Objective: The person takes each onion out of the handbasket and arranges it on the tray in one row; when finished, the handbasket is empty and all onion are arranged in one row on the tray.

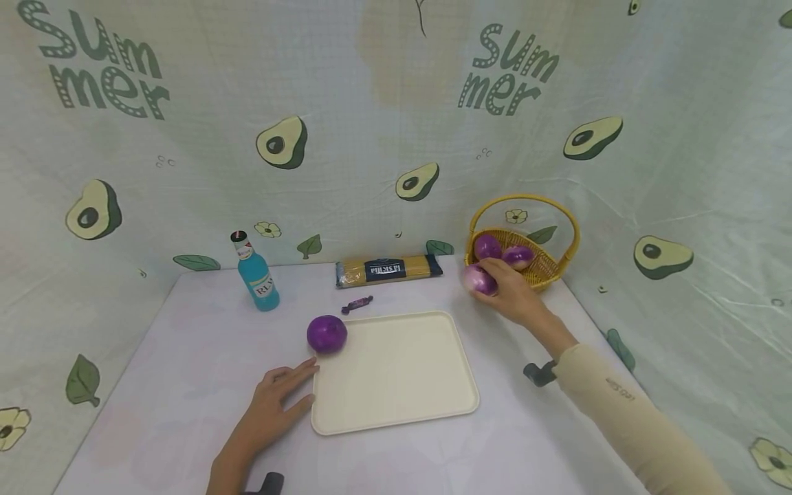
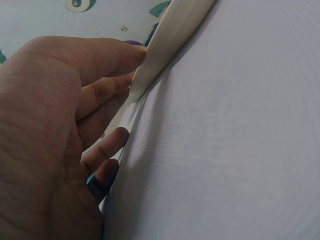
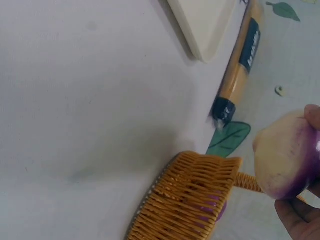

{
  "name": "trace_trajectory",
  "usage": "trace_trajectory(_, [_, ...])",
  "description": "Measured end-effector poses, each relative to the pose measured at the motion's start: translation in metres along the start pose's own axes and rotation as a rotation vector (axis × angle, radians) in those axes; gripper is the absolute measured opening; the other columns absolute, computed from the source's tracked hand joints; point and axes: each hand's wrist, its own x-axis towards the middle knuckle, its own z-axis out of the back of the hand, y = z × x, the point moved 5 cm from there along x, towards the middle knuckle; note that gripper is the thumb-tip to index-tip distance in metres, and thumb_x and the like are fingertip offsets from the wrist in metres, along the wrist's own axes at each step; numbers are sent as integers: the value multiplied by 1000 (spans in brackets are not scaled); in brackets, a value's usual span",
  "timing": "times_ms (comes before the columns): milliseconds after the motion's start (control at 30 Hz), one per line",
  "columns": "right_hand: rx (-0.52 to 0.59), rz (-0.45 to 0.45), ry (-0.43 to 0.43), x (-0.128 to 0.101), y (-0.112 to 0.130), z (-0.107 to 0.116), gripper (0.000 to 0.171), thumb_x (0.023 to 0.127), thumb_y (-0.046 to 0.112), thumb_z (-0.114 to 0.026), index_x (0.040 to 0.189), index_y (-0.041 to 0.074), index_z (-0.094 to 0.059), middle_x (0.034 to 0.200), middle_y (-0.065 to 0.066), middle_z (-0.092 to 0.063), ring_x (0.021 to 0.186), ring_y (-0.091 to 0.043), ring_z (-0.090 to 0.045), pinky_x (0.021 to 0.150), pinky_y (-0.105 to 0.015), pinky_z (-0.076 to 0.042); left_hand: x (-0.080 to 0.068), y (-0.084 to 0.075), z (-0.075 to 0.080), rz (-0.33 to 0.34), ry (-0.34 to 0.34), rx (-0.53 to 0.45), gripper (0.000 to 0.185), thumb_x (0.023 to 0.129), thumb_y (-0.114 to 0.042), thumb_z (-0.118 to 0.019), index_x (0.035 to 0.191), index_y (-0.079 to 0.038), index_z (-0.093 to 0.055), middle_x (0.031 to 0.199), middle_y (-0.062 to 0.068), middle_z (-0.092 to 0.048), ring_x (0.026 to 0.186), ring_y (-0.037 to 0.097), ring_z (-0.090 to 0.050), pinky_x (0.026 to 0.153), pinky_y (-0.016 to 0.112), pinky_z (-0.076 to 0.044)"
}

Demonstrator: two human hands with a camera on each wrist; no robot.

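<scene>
My right hand (image 1: 510, 292) grips a purple-and-white onion (image 1: 478, 280) just in front of the yellow wicker basket (image 1: 547, 273). In the right wrist view the onion (image 3: 285, 155) shows its pale side, with fingertips on its edges, raised beside the basket. Two more purple onions (image 1: 518, 257) lie inside that basket. At the cream tray's (image 1: 396, 371) left edge, my left hand (image 1: 269, 409) touches the rim with extended fingers and thumb. A round, dark purple vegetable (image 1: 326, 335) sits at the tray's far left corner, beyond the left fingertips.
A blue bottle (image 1: 256, 278) stands at the back left. A pasta packet (image 1: 388, 270) lies along the back, with a small purple wrapped candy (image 1: 357, 304) in front of it. Patterned cloth (image 1: 359, 103) hangs behind and at both sides of the white table (image 1: 185, 357).
</scene>
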Motion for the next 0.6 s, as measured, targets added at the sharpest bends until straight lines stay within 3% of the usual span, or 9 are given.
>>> trace_trajectory(333, [16, 49, -11, -1, 12, -8, 69, 88, 31, -79, 144, 4, -48, 144, -19, -49, 132, -39, -46, 105, -55, -44, 0, -3, 1, -16, -25, 14, 49, 94, -32, -70, 141, -24, -59, 149, -7, -51, 124, 29, -44, 100, 65, -31])
trace_trajectory(600, [21, 72, 0, -3, 26, -12, 71, 88, 31, -79, 146, 4, -47, 146, -17, -48, 133, -37, -46, 107, -53, -42, 0, -1, 0, 8, -11, 7, 51, 94, -33, -71, 142, -26, -58, 150, -10, -49, 125, 27, -43, 101, 65, -30])
